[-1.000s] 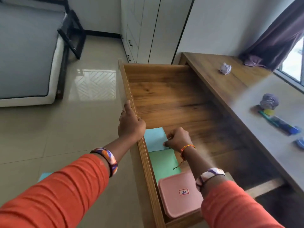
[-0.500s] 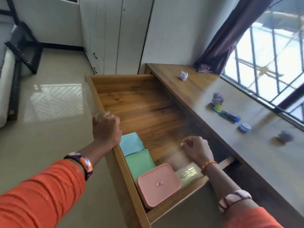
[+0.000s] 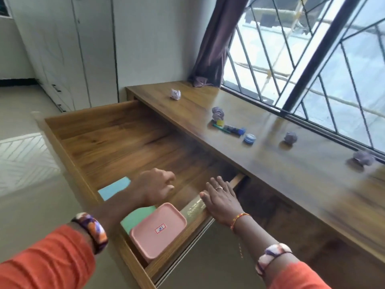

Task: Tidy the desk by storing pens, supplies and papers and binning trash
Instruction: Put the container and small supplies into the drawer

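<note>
The left grip (image 3: 155, 189) hangs over the open drawer (image 3: 116, 140), fingers loosely curled and grasping nothing, its forearm crossing the drawer's near side wall. Just behind its wrist lies a blue sheet (image 3: 113, 187) on the drawer floor, and below the wrist, toward the person, a green sheet (image 3: 133, 220) shows from under a pink lidded box (image 3: 158, 229) that sits in the drawer's near corner. The right grip (image 3: 221, 200) lies flat and released, palm down, fingers spread, on the drawer's front edge close to the worktop (image 3: 270, 174); its thumb rests beside a gold-lettered strip (image 3: 193, 207) that lies between this grip and the pink box. Ahead of the right grip, up on the worktop, a cluster of pens (image 3: 229, 128) lies with a small yellow item (image 3: 219, 122) touching one end and a round blue tape roll (image 3: 249, 138) just beside the other. A crumpled purple paper ball (image 3: 217, 113) sits against the far end of the pens. Farther beyond the left grip another paper ball (image 3: 175, 94) lies near the worktop's far end. To the right of the right grip, two more paper balls (image 3: 290, 137) (image 3: 363, 157) rest along the window side, well apart from each other. Both wrists carry patterned bangles below orange sleeves.
</note>
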A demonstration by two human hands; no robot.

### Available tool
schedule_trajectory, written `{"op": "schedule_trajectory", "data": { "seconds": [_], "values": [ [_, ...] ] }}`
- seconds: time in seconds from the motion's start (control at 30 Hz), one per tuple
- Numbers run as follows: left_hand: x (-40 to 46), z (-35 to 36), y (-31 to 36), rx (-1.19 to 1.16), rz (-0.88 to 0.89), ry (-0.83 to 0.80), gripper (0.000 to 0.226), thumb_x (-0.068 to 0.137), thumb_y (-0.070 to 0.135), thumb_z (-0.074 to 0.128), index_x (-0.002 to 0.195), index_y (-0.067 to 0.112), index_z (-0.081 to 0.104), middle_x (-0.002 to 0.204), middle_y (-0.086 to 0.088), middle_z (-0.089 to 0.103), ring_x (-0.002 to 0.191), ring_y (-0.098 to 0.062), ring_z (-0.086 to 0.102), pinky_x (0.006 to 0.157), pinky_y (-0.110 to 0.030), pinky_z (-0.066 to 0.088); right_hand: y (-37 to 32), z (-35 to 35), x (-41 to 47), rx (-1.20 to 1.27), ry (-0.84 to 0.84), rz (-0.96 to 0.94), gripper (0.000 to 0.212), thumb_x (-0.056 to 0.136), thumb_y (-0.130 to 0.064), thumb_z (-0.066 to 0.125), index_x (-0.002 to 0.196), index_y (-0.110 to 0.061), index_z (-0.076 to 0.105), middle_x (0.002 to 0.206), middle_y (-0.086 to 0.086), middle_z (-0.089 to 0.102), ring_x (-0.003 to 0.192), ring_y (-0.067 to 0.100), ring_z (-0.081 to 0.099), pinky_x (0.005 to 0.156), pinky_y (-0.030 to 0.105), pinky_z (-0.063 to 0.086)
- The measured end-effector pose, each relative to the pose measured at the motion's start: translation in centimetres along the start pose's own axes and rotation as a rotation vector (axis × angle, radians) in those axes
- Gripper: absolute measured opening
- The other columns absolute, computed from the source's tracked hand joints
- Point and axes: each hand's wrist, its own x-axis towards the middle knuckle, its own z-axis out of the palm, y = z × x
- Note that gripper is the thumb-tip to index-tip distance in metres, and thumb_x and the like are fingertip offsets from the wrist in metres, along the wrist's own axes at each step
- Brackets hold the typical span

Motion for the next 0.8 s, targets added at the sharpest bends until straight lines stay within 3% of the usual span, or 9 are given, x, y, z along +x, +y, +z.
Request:
{"op": "schedule_trajectory", "data": {
  "seconds": [0.2,0.33,0.43,0.57,0.7,0.8],
  "values": [
    [3.3,0.3,5.4,-0.144,0.231,-0.190,0.024,0.091,0.023,0.050,0.109,0.019,0.066,0.106,-0.004,0.069,0.094,-0.017,0.063,0.080,-0.022,0.046,0.4,-0.7,-0.8,-0.117,0.016,-0.094,0.050,0.099,-0.042,0.022,0.118,-0.013,0.058,0.128,0.009,0.055,0.131,0.025,0.036,0.116,0.037,0.009],
    [6.3,-0.3,5.3,-0.112,0.222,-0.194,0.024,0.093,0.020,0.049,0.110,0.018,0.065,0.111,-0.001,0.068,0.100,-0.015,0.062,0.087,-0.022,0.047,1.1,-1.7,-0.9,-0.246,0.108,-0.238,0.068,0.094,-0.049,0.009,0.098,-0.013,0.066,0.106,0.008,0.067,0.111,0.028,0.053,0.101,0.038,0.031],
    [8.4,-1.1,4.7,-0.095,0.187,-0.153,0.024,0.092,0.020,0.050,0.110,0.019,0.066,0.109,0.000,0.068,0.100,-0.014,0.062,0.088,-0.024,0.046,1.7,-2.4,-0.7,-0.228,0.097,-0.329,0.081,0.083,-0.055,-0.004,0.091,-0.014,0.066,0.101,0.006,0.068,0.104,0.026,0.055,0.093,0.037,0.033],
    [11.7,-1.8,4.7,-0.107,0.134,-0.102,0.024,0.090,0.024,0.054,0.111,0.020,0.065,0.111,-0.003,0.068,0.102,-0.017,0.062,0.093,-0.033,0.049,3.4,-4.1,0.9,-0.072,0.052,-0.366,0.048,0.097,-0.040,0.034,0.080,-0.006,0.063,0.088,0.014,0.068,0.090,0.031,0.057,0.084,0.036,0.036],
    [15.8,-2.2,6.3,-0.156,0.112,-0.006,0.036,0.090,0.022,0.056,0.125,0.016,0.055,0.121,-0.007,0.061,0.109,-0.022,0.058,0.098,-0.036,0.045,7.0,-6.0,5.2,0.074,0.228,-0.369,0.041,0.081,-0.039,0.032,0.078,-0.015,0.065,0.081,0.008,0.067,0.082,0.029,0.060,0.076,0.038,0.048],
    [19.4,-2.1,8.4,-0.144,0.111,0.076,0.047,0.091,0.020,0.053,0.136,0.014,0.042,0.139,-0.010,0.047,0.124,-0.027,0.048,0.105,-0.034,0.038,11.0,-7.4,8.9,0.281,0.467,-0.302,0.026,0.080,-0.024,0.046,0.089,-0.018,0.070,0.086,0.006,0.070,0.082,0.028,0.062,0.077,0.038,0.051]
  ]
}}
